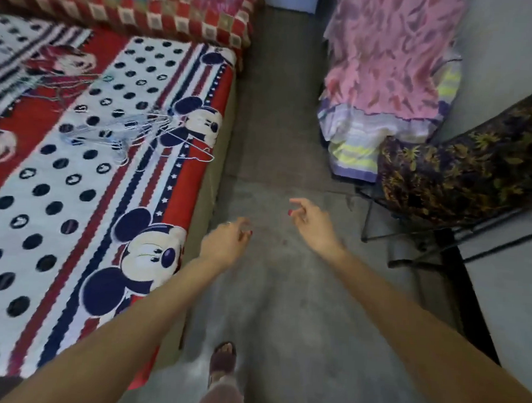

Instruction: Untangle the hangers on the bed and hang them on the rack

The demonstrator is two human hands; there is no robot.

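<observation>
**A:** The hangers [130,129], where are they from where you stand?

**B:** In my head view they lie in a loose pile on the bed [72,222], toward its right edge and farther off than my hands. One thin wire hanger sticks out to the right, almost at the mattress edge. There may be a second, fainter bunch farther left on the red part of the sheet, but it is too blurred for me to be sure.

**A:** And your hands?

**B:** Both are out in front of me over the floor [284,294], holding nothing. My left hand [225,242] hangs just beside the near edge of the bed, fingers loosely curled. My right hand [310,222] is a little farther and to the right, fingers relaxed and half spread. Neither touches the hangers; they are well apart from the pile.

**A:** How do you expect them to handle?

**B:** I judge them light and stiff, thin wire that springs a bit. They look crossed over one another, so pulling one may drag the rest. The hooks are what snag, I think. I would pinch one hanger at its neck, just under the hook, steady the pile with the other hand, and turn it free rather than tug.

**A:** And the rack?

**B:** To the right, a dark metal frame [411,233] stands draped with dark flowered cloth [463,168]. It may be the rack; I cannot tell.
</observation>
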